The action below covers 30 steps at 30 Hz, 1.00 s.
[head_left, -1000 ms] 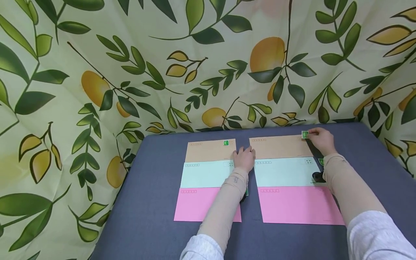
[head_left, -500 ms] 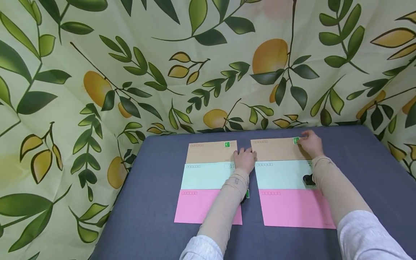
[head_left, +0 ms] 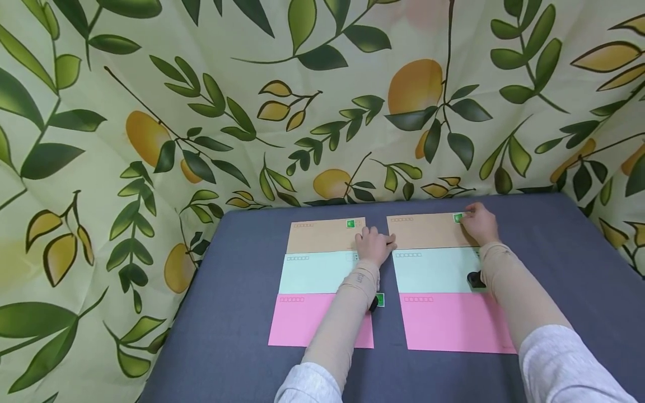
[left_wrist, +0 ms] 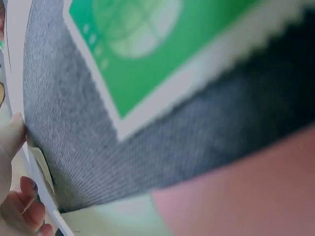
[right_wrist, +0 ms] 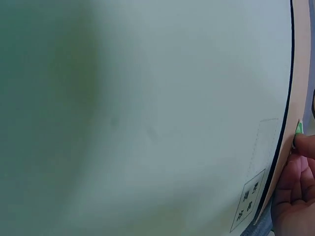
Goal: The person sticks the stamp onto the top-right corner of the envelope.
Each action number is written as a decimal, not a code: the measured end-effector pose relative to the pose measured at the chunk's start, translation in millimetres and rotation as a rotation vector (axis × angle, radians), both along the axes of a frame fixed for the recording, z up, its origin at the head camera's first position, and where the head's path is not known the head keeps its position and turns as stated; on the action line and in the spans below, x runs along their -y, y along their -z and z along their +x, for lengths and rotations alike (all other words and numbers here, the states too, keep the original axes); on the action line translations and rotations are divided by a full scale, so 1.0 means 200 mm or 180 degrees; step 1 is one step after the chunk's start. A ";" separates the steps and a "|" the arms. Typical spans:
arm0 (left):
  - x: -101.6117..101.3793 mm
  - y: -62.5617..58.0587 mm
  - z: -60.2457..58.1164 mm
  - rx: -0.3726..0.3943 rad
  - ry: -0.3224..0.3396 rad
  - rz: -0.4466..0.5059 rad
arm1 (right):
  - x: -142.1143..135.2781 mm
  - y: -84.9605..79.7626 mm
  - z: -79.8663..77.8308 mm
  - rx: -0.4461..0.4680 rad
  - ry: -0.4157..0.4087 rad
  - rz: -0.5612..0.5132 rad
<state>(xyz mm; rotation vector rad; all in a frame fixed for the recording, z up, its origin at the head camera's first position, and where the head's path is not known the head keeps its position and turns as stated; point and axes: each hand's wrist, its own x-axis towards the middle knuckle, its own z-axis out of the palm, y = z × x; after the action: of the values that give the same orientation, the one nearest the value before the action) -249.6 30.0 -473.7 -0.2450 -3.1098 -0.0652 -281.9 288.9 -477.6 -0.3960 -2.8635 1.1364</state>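
My right hand (head_left: 481, 225) pinches a small green stamp (head_left: 457, 217) at the upper right corner of the right tan envelope (head_left: 425, 230). In the right wrist view, thumb and fingers of that hand (right_wrist: 298, 191) close on the stamp (right_wrist: 299, 129) at the envelope's edge. My left hand (head_left: 373, 245) rests between the two columns of envelopes, its fingers spread from the left tan envelope (head_left: 322, 238) toward the right one's left edge. Another green stamp (head_left: 350, 223) lies on the left tan envelope's upper right corner.
Pale blue envelopes (head_left: 309, 274) and pink envelopes (head_left: 448, 324) lie below the tan ones on a dark blue-grey table (head_left: 227, 313). A loose green stamp (head_left: 380, 300) lies beside my left wrist. Behind the table hangs a leaf-patterned curtain (head_left: 302, 112).
My right hand has moved left and slightly down with the stamp, from beyond the tan envelope's right edge onto its corner. The left hand has shifted slightly left.
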 end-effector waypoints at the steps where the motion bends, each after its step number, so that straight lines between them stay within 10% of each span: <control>1: 0.01 0.00 0.00 0.0017 -0.0010 0.0037 | 0.00 0.00 0.00 0.0004 0.0002 0.0006; 30: 0.00 0.01 0.01 0.0059 -0.0008 0.0086 | 0.01 0.03 -0.01 -0.0258 -0.0542 0.0622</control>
<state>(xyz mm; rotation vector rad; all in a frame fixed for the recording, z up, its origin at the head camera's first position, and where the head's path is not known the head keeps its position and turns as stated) -247.5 29.4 -474.9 -0.2410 -3.1251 -0.1098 -283.0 287.1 -483.4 -0.0972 -2.9453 0.8580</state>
